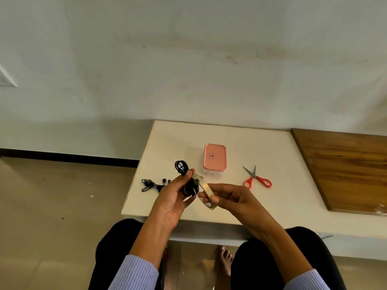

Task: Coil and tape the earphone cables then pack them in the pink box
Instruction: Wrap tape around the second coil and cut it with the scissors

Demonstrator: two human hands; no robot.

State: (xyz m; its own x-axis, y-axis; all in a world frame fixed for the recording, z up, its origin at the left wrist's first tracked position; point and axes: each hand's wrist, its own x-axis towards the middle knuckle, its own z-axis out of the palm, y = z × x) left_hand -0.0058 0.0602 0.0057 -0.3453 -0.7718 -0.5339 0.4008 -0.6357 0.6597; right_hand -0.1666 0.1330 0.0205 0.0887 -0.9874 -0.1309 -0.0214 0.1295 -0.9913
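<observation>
the coiled black earphone cable (184,174) is held above the white table (272,195), gripped by the left hand (176,197) with thumb and fingers curled round the bundle; one loop stands out above the fingers. just beside it, touching or almost touching, the right hand (228,197) pinches a roll of clear tape (206,193). i think the coil may spring open if the left grip loosens while the tape end is searched for, and clear tape can stick to the fingers or to itself. a second earphone cable (152,184) lies near the table's left edge and could slide off. the pink box (215,156) is closed still, and the red-handled scissors (256,178) lie well apart from the hands.
</observation>
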